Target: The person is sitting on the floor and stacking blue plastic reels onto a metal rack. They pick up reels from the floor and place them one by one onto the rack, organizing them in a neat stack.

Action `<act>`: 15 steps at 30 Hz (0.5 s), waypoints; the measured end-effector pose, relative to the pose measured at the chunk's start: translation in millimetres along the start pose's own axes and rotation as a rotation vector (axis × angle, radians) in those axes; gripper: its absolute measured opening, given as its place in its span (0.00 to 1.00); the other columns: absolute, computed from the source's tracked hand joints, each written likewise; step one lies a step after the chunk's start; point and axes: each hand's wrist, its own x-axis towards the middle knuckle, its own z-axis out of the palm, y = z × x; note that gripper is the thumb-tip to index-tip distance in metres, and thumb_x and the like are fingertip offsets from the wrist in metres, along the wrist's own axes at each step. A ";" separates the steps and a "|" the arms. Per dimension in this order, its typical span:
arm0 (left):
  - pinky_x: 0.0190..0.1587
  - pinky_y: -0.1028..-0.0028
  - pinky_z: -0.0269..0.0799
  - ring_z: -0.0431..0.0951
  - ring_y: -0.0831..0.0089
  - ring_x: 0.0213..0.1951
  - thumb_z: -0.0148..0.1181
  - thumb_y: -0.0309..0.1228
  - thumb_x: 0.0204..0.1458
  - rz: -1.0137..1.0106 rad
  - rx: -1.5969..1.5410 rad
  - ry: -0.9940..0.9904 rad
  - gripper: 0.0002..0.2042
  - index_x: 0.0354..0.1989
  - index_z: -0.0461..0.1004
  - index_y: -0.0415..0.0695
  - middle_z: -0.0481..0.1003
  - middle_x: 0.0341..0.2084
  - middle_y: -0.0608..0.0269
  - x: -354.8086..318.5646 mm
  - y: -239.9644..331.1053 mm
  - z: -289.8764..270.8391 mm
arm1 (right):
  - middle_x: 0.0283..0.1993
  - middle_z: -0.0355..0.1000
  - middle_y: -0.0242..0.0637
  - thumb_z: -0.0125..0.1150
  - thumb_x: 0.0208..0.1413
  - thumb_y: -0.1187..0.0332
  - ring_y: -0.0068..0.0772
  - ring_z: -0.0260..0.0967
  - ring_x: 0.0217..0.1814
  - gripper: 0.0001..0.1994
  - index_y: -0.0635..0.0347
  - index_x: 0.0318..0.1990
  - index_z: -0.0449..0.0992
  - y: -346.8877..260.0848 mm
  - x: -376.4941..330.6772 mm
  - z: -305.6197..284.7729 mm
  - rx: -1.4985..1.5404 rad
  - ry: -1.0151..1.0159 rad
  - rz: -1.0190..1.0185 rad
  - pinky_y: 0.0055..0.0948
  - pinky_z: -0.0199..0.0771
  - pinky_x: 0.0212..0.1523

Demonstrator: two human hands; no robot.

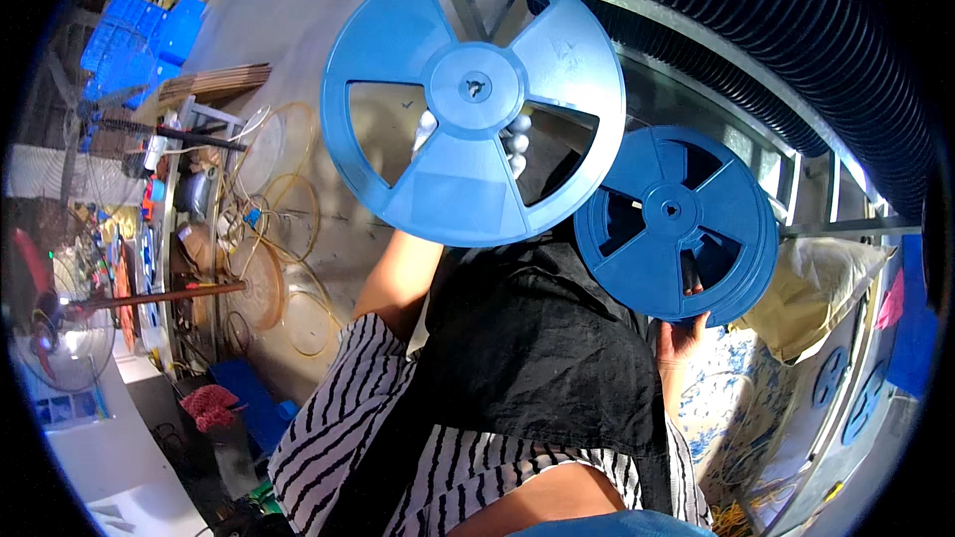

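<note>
A large light-blue plastic reel point(473, 194), with a round hub and three window openings, faces up before me. Behind it is my left hand point(517, 144), mostly hidden. Its white-covered fingers show through the right window, and another white-covered tip shows at the left one, so the hand is closed on the reel from below. To the right, my right hand point(680, 341) grips the lower rim of a stack of darker blue reels point(671, 210). Fingers of this hand show inside the stack's lower window. The two sets of reels overlap slightly in view.
Ribbed black hoses point(786, 30) run along a metal frame at the upper right. A beige sack point(811, 293) lies right of the stack. Leftward stand a fan point(75, 169), a cluttered shelf and coiled yellowish tubing point(313, 209) on the floor. Blue crates point(139, 35) sit far left.
</note>
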 end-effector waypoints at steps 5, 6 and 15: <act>0.56 0.53 0.69 0.69 0.50 0.55 0.60 0.48 0.51 0.066 0.067 0.041 0.40 0.65 0.52 0.35 0.63 0.56 0.36 -2.0 15.7 6.2 | 0.57 0.70 0.36 0.58 0.58 0.60 0.34 0.67 0.58 0.25 0.61 0.60 0.64 -2.8 -0.7 1.5 0.009 -0.038 0.001 0.50 0.59 0.64; 0.55 0.54 0.69 0.69 0.50 0.55 0.59 0.48 0.51 0.084 0.076 0.063 0.39 0.65 0.53 0.35 0.63 0.56 0.36 -4.7 19.0 6.9 | 0.57 0.70 0.35 0.58 0.58 0.60 0.34 0.67 0.57 0.25 0.61 0.60 0.64 -3.6 -1.5 0.5 0.002 -0.042 0.001 0.50 0.59 0.64; 0.54 0.55 0.72 0.71 0.51 0.54 0.61 0.43 0.51 0.233 0.295 0.115 0.38 0.65 0.52 0.36 0.64 0.55 0.39 0.4 53.0 21.2 | 0.61 0.66 0.34 0.51 0.62 0.57 0.31 0.61 0.63 0.26 0.59 0.64 0.59 -13.3 -9.4 -20.6 -0.083 -0.170 -0.052 0.46 0.51 0.69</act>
